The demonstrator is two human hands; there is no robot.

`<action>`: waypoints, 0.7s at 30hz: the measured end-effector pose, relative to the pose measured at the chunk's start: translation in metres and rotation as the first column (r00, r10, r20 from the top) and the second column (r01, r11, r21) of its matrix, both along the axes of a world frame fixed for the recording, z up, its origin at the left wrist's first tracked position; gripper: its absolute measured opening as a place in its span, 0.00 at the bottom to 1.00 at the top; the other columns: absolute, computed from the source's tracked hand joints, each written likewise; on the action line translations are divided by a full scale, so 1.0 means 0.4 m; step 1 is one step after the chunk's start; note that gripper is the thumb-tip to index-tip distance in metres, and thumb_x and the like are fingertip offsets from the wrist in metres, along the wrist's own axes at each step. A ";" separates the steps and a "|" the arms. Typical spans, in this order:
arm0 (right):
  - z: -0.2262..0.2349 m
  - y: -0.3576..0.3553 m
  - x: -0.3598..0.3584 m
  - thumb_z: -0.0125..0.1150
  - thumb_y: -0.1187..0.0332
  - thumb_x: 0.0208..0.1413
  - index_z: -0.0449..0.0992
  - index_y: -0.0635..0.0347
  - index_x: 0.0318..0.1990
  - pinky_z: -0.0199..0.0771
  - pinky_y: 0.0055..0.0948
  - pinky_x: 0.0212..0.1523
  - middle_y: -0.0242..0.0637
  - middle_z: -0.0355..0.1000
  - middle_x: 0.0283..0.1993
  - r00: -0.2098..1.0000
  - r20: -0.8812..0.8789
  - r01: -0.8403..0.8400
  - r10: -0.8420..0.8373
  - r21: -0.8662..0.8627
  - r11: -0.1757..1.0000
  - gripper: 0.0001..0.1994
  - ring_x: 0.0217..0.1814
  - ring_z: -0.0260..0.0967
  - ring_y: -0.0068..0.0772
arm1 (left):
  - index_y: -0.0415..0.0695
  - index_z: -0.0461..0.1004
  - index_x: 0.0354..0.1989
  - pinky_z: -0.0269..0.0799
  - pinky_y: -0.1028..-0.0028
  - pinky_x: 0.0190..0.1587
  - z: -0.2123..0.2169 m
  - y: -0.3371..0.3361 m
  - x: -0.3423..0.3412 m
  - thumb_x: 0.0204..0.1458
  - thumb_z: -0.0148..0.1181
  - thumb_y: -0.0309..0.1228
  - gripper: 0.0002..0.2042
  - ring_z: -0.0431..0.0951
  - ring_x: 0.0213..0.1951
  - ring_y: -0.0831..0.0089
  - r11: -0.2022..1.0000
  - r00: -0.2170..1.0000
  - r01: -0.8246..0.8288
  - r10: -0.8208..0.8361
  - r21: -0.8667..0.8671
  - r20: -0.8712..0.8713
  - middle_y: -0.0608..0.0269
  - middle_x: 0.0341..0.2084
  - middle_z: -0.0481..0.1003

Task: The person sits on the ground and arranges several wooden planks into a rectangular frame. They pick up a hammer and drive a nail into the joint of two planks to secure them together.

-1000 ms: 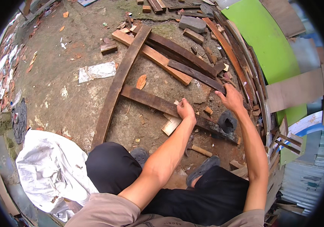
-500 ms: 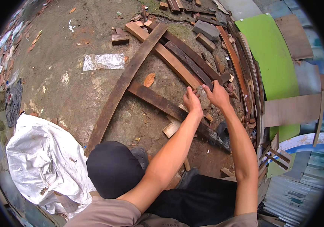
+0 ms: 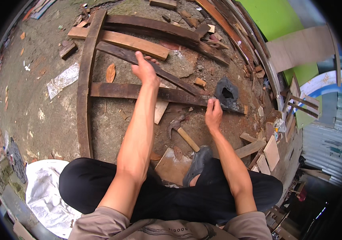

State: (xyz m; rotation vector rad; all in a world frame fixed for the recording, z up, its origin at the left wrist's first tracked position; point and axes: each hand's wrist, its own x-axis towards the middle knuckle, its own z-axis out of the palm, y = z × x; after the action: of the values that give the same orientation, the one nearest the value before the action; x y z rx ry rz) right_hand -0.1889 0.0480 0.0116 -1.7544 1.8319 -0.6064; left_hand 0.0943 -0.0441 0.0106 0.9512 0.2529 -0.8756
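Over my feed, I see the left hand (image 3: 145,73) wrapped around the dark stick (image 3: 173,81), which slants down rightward toward the right hand (image 3: 213,116), its fingertips bunched near the plank (image 3: 117,91), pinching what I cannot tell.

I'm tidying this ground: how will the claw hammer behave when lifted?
The hammer is probably heavier at its metal-looking head than along its wooden-looking handle. It seems unlikely to roll far, given the curved claw.
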 end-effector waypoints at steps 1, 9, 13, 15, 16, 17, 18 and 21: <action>-0.024 0.056 -0.027 0.52 0.51 0.66 0.71 0.65 0.45 0.69 0.42 0.44 0.50 0.72 0.45 0.996 -0.042 -0.074 0.081 0.146 0.986 0.21 0.48 0.71 0.50 | 0.41 0.62 0.43 0.73 0.68 0.22 0.008 -0.010 0.031 0.64 0.53 0.42 0.16 0.73 0.23 0.71 0.999 0.999 -0.042 0.042 0.032 0.005 0.61 0.26 0.70; -0.162 0.290 -0.072 0.59 0.54 0.60 0.66 0.62 0.47 0.76 0.51 0.41 0.51 0.73 0.43 0.762 -0.304 -0.452 0.571 0.382 0.806 0.20 0.42 0.75 0.57 | 0.35 0.62 0.46 0.71 0.68 0.26 0.085 -0.040 0.039 0.64 0.53 0.43 0.20 0.72 0.26 0.69 0.982 0.981 -0.181 0.184 0.049 -0.056 0.58 0.30 0.72; -0.069 0.200 -0.128 0.58 0.56 0.61 0.65 0.60 0.46 0.76 0.52 0.41 0.51 0.74 0.41 0.668 -0.399 -0.523 0.629 0.350 0.777 0.17 0.42 0.75 0.58 | 0.35 0.61 0.46 0.71 0.67 0.27 0.065 -0.024 0.017 0.64 0.53 0.43 0.20 0.72 0.26 0.69 0.990 0.984 -0.130 0.136 0.060 -0.114 0.59 0.31 0.71; -0.018 0.150 -0.202 0.57 0.56 0.61 0.66 0.57 0.46 0.78 0.47 0.38 0.49 0.75 0.42 0.613 -0.495 -0.480 0.616 0.386 0.788 0.16 0.41 0.76 0.54 | 0.36 0.62 0.47 0.71 0.67 0.27 0.072 -0.020 0.013 0.64 0.53 0.43 0.20 0.72 0.26 0.69 0.991 0.980 -0.124 0.131 0.060 -0.151 0.59 0.31 0.71; 0.012 0.131 -0.242 0.57 0.56 0.61 0.66 0.57 0.45 0.77 0.48 0.40 0.47 0.75 0.41 0.591 -0.531 -0.467 0.608 0.389 0.794 0.15 0.42 0.76 0.52 | 0.36 0.62 0.47 0.71 0.67 0.27 0.081 -0.016 0.015 0.64 0.53 0.43 0.19 0.72 0.26 0.69 0.991 0.980 -0.123 0.130 0.059 -0.148 0.59 0.31 0.71; 0.047 0.118 -0.280 0.57 0.56 0.61 0.66 0.57 0.44 0.76 0.49 0.41 0.47 0.75 0.40 0.590 -0.560 -0.419 0.582 0.404 0.813 0.15 0.41 0.76 0.51 | 0.37 0.62 0.47 0.71 0.67 0.27 0.091 -0.009 0.008 0.64 0.53 0.43 0.19 0.72 0.26 0.69 0.990 0.980 -0.123 0.131 0.061 -0.147 0.59 0.31 0.71; 0.070 0.117 -0.349 0.58 0.56 0.60 0.66 0.58 0.44 0.76 0.49 0.41 0.47 0.75 0.40 0.554 -0.613 -0.411 0.563 0.387 0.826 0.15 0.41 0.75 0.52 | 0.37 0.62 0.47 0.71 0.67 0.27 0.099 -0.007 -0.011 0.64 0.53 0.42 0.19 0.72 0.26 0.70 0.991 0.980 -0.116 0.124 0.062 -0.154 0.59 0.30 0.70; 0.109 0.101 -0.471 0.58 0.60 0.59 0.67 0.60 0.44 0.75 0.49 0.45 0.48 0.76 0.43 0.490 -0.714 -0.273 0.500 0.419 0.866 0.14 0.47 0.75 0.53 | 0.39 0.63 0.46 0.70 0.69 0.26 0.106 0.000 -0.038 0.64 0.53 0.43 0.18 0.72 0.26 0.70 0.996 0.979 -0.084 0.090 0.038 -0.183 0.60 0.30 0.70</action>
State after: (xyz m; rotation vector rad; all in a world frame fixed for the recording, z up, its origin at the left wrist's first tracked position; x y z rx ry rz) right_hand -0.3773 0.0886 0.0552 -2.3596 1.7620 0.7498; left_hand 0.0793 -0.0442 0.0532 0.8812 0.4650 -0.8818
